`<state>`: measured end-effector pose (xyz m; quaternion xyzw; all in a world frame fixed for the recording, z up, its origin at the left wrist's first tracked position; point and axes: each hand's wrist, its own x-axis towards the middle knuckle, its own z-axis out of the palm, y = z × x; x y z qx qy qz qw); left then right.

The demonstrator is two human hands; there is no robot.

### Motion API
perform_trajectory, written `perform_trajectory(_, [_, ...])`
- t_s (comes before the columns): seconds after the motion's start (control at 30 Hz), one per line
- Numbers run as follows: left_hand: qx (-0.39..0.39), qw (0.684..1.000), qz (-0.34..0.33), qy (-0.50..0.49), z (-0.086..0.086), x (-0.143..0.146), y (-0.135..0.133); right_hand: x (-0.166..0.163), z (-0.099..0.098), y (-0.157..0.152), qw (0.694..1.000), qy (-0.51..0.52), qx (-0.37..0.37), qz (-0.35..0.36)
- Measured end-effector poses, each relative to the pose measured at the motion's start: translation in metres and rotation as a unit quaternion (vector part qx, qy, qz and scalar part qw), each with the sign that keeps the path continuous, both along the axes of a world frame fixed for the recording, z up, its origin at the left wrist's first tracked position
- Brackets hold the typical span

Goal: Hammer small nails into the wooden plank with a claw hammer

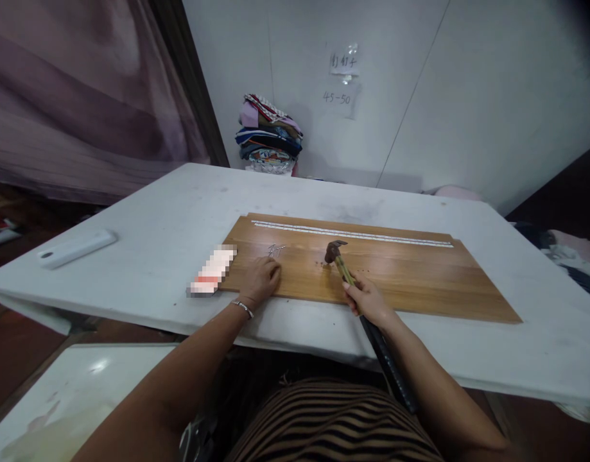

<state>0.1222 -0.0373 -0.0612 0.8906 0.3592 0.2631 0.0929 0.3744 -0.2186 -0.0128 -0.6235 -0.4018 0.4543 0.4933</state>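
A brown wooden board (420, 276) lies on a white table (179, 218). My right hand (366, 300) is shut on the shaft of a hammer (340, 260), whose metal head rests on the board near some small dark marks. My left hand (260, 279) lies on the board's near left part with its fingers curled, just below a small heap of nails (275, 250). I cannot see whether it holds a nail. A thin white strip (352, 233) runs along the board's far edge.
A white remote-like object (76, 248) lies at the table's left. A blurred pinkish item (212, 271) sits by the board's left end. Folded clothes (269, 136) are stacked against the white wall. A white surface (73, 398) stands low at my left.
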Motion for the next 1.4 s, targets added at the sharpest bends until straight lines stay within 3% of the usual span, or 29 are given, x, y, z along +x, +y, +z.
perform_trajectory(0.47, [-0.007, 1.000, -0.004, -0.002, 0.000, 0.000, 0.001, 0.000, 0.009, -0.001, 1.000, -0.002, 0.010, -0.002])
perform_trajectory(0.93, [-0.001, 1.000, -0.001, -0.005, -0.002, 0.000, 0.001, -0.001, 0.003, -0.001, 1.000, -0.001, -0.012, 0.010])
perform_trajectory(1.4, [-0.002, 1.000, -0.004, 0.002, -0.001, 0.000, 0.002, 0.002, 0.005, 0.001, 1.000, -0.005, 0.021, 0.008])
